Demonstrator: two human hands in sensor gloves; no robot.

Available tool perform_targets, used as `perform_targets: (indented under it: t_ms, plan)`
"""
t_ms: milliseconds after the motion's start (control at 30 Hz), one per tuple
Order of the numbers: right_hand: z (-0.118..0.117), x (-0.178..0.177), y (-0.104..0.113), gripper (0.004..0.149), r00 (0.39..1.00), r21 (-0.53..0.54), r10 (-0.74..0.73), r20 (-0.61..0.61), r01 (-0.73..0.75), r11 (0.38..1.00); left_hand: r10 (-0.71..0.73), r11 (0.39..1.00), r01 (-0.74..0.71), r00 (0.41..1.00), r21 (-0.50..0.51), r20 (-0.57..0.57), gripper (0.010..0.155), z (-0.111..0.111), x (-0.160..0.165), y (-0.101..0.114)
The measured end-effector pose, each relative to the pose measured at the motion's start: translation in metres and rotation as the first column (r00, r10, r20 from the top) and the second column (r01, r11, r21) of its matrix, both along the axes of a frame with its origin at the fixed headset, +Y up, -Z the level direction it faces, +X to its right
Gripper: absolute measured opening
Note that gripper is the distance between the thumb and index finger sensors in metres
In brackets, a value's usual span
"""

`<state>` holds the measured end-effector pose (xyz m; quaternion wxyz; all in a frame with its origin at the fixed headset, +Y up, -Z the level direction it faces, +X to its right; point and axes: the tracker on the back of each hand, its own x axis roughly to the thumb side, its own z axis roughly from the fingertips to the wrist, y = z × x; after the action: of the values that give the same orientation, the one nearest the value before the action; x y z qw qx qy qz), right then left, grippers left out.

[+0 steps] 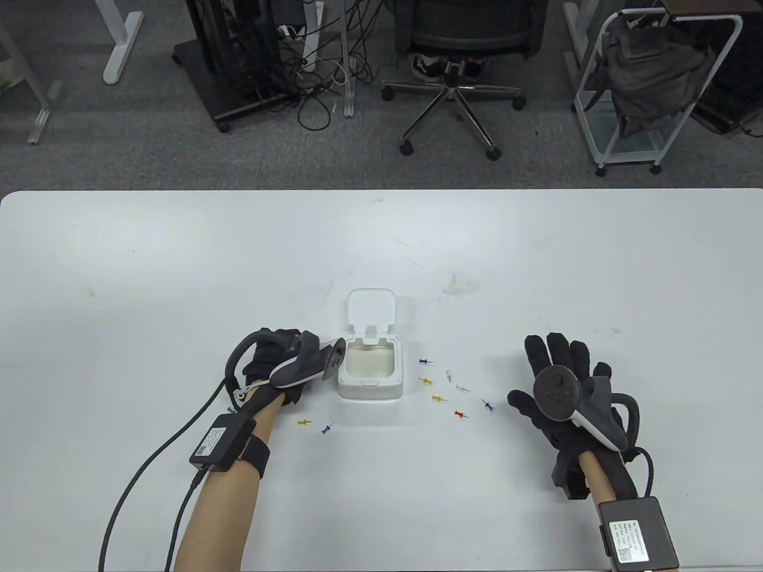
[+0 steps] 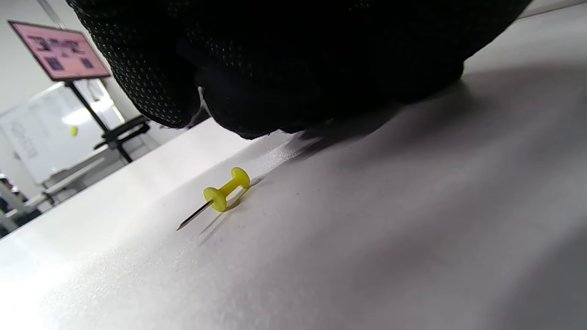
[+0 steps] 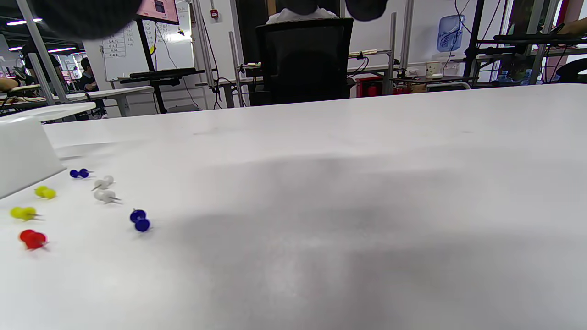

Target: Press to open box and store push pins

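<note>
The small white box [image 1: 369, 374] stands at the table's middle with its lid [image 1: 371, 308] flipped up and back; its inside looks empty. My left hand [image 1: 279, 351] rests curled on the table just left of the box, holding nothing that I can see; the left wrist view shows its glove [image 2: 275, 68] lying on the table. My right hand [image 1: 557, 381] lies flat with fingers spread, right of the pins. Several push pins lie right of the box, among them a blue one [image 1: 424, 361], a red one [image 1: 459, 413] and a white one [image 1: 448, 375].
A yellow pin [image 1: 304, 422] and a blue pin [image 1: 326, 428] lie in front of my left hand; the yellow one shows in the left wrist view [image 2: 227, 188]. The right wrist view shows the box's corner [image 3: 23, 156] and the pins, with a blue pin [image 3: 140, 220] nearest.
</note>
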<state>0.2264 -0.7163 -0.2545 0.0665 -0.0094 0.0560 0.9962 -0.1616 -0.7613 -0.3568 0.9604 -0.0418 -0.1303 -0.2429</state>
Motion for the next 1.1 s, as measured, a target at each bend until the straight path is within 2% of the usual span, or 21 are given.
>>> perform_targets:
  t_ms: [167,433,767,867,1100]
  plan:
    - [-0.001,0.001,-0.003,0.083,1.000,-0.016,-0.019,0.002,0.019,1.000,0.010,1.000,-0.009,1.000,0.016,-0.013,0.040,0.005,-0.001,0.010]
    - [0.001,-0.004,-0.002,0.083,0.999,-0.006,-0.014,-0.030,0.014,1.000,0.101,0.992,-0.101,0.995,0.071,0.010,0.041,0.032,0.011,0.041]
    - [0.002,-0.007,0.000,0.082,0.998,0.011,-0.031,-0.058,0.032,0.999,0.204,0.974,-0.207,0.978,0.093,0.044,0.041,0.047,0.055,0.072]
    - [0.002,-0.009,-0.001,0.082,0.997,0.007,-0.039,-0.068,0.039,0.999,0.230,0.970,-0.234,0.972,0.072,0.057,0.041,0.048,0.067,0.071]
    - [0.003,-0.008,-0.001,0.082,0.997,-0.001,-0.041,-0.066,0.041,0.999,0.167,0.984,-0.170,0.984,0.046,0.066,0.041,0.041,0.083,0.057]
